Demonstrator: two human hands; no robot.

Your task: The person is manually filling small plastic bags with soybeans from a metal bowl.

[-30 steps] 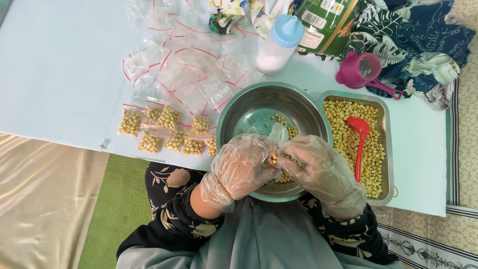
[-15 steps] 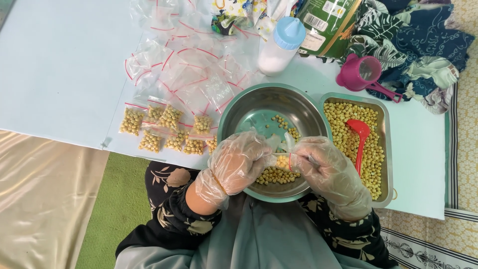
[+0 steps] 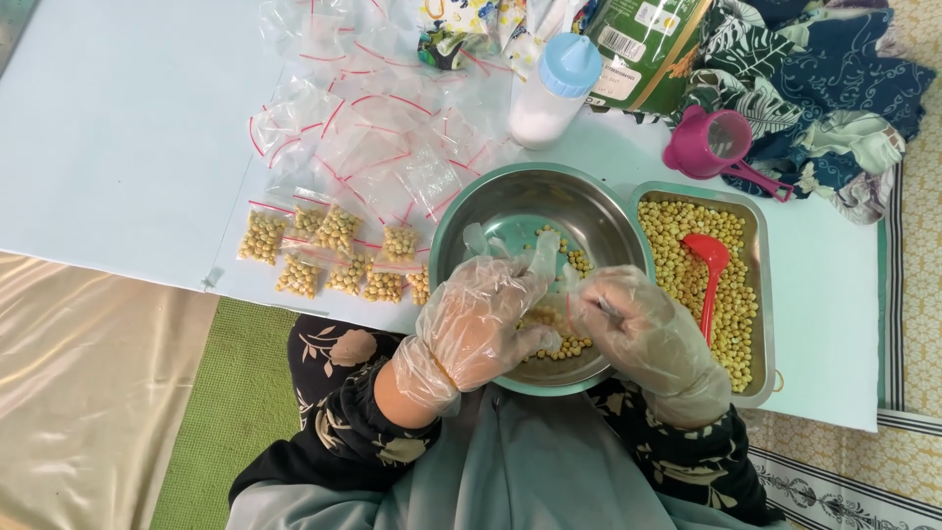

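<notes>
While working over the round steel bowl [image 3: 491,201], both gloved hands meet at a small clear bag [image 3: 561,316] with a red strip. Left hand [image 3: 483,324]: fingers curled, pinching the left side of the bag. Right hand [image 3: 643,334]: fingers bent, closed on the right edge. Bag held just above the yellow beans [image 3: 561,345] in the bowl. To the right, a steel tray [image 3: 756,294] full of beans, with a red scoop [image 3: 710,265] inside. To the left, filled small bags [image 3: 334,255] in rows on the pale table [image 3: 118,128].

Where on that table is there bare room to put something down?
The table's far-left stretch, left of the empty bags, is bare, as is a narrow strip right of the tray. It's crowded around the bowl, where both gloved hands work, and by the filled bags.
</notes>
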